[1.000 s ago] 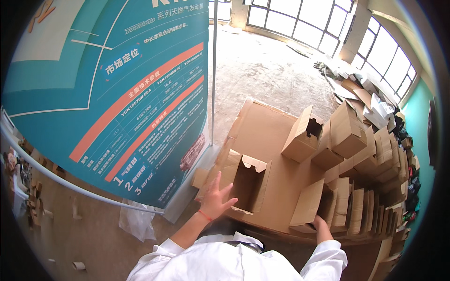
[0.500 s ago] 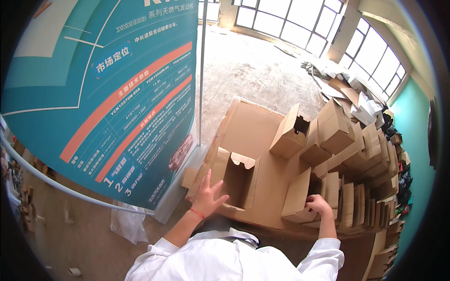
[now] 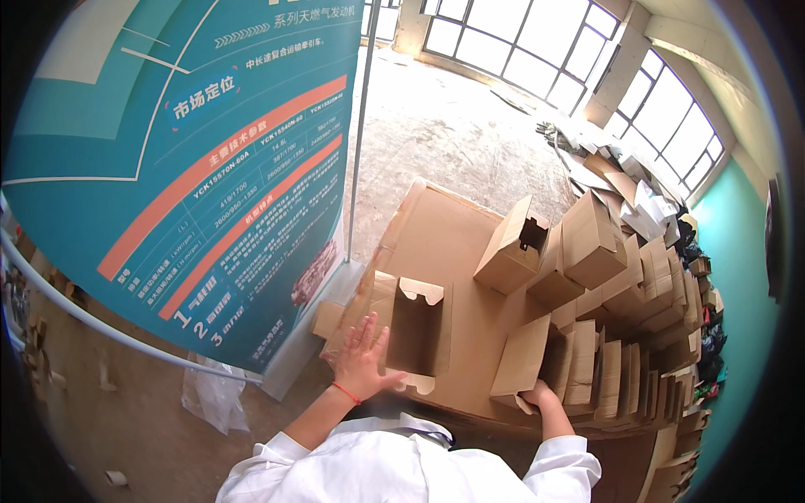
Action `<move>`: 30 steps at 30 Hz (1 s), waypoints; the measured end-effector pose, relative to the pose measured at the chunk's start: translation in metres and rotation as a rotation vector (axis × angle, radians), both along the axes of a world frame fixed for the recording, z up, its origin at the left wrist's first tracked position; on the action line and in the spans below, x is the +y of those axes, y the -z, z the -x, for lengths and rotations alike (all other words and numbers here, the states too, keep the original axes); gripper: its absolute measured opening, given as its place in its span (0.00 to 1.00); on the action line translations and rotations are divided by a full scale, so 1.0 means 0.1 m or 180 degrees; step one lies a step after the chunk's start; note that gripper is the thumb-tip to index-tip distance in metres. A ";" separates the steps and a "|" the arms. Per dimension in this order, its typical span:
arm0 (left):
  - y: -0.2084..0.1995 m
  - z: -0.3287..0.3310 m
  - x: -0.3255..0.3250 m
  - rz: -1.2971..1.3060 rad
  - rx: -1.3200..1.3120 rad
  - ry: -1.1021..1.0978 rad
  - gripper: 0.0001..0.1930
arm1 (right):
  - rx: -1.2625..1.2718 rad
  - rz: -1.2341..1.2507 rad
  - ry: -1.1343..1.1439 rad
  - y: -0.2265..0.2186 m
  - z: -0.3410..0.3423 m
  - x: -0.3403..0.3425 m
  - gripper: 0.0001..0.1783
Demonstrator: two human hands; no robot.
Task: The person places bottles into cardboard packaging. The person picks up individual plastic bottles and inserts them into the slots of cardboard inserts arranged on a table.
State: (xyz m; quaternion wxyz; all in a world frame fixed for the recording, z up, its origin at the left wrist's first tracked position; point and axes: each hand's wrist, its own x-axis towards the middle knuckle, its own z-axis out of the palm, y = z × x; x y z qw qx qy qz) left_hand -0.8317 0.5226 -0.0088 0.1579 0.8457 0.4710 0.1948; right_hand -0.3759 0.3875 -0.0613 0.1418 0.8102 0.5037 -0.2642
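Note:
An open cardboard box (image 3: 419, 335) stands on the cardboard-topped surface in front of me, with notched end flaps at its far and near sides. My left hand (image 3: 359, 360) lies over its left side flap, fingers spread and holding nothing. To the right is another open cardboard box (image 3: 518, 360), its mouth facing up and right. My right hand (image 3: 543, 401) grips this box at the near end of its opening; some fingertips are hidden by the cardboard.
Two upright boxes, the nearer-left one (image 3: 513, 243) and a taller one (image 3: 594, 239), stand farther back. Rows of open boxes (image 3: 620, 377) crowd the right. A large teal banner (image 3: 193, 168) rises at left, with a plastic bag (image 3: 214, 398) below it. Scrap cardboard (image 3: 616, 172) lies by the windows.
My right hand has moved from above the right box's opening down to its near end and taken hold there. The left box's near notched flap now shows beside my left hand, which stays spread.

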 end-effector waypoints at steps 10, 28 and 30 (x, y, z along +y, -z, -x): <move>0.04 -0.02 -0.01 -0.0018 0.0025 0.0097 0.52 | 0.1518 0.0197 0.1271 0.27 -0.10 0.09 0.26; 0.06 -0.06 0.03 -0.0168 0.0045 0.0240 0.51 | -0.1448 -0.2523 0.0303 -1.85 0.78 0.12 0.32; 0.07 -0.05 0.02 -0.0177 0.0018 0.0255 0.51 | -0.1635 -0.3113 0.0040 -2.09 0.94 0.04 0.32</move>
